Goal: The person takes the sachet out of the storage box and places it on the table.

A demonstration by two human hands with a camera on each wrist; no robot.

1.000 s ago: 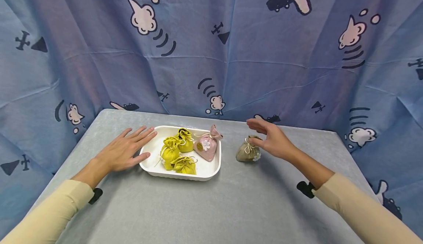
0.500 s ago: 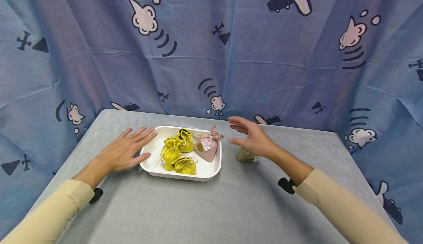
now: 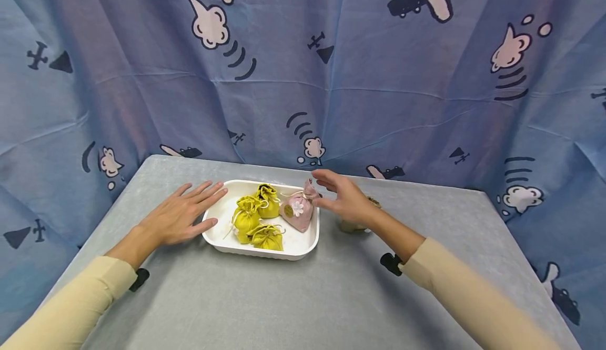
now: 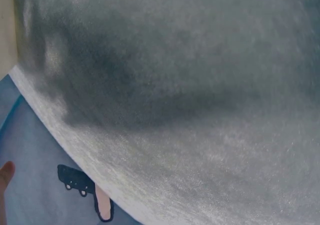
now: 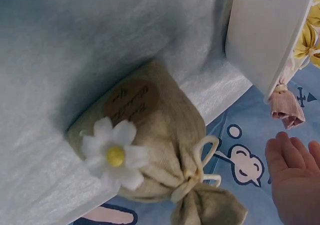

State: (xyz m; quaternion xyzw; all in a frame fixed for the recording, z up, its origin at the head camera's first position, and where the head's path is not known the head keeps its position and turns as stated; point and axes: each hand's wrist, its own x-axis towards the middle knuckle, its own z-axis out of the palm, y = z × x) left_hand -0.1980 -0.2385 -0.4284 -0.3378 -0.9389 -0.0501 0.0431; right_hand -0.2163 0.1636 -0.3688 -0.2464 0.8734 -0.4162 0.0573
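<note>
My left hand (image 3: 182, 216) rests with spread, straight fingers at the left rim of a white tray (image 3: 218, 229). In the tray lie three yellow drawstring pouches (image 3: 245, 219) and a pink drawstring pouch (image 3: 297, 212) with a white flower. My right hand (image 3: 344, 200) hovers by the pink pouch's gathered top, fingers loosely bent. The right wrist view shows a gap between those fingers and the pink top (image 5: 287, 107). A beige pouch (image 5: 167, 145) with a daisy stands on the table right of the tray; in the head view my right hand and wrist partly cover it.
A grey cloth-covered table (image 3: 265, 302) carries everything. Behind it hangs a blue curtain (image 3: 265, 102) printed with planes and clouds. The left wrist view shows mainly the table surface (image 4: 225, 160), its edge and a bit of curtain.
My right hand has moved left from above the beige pouch to the pink pouch at the tray's right end. The left hand and all the pouches have stayed in place.
</note>
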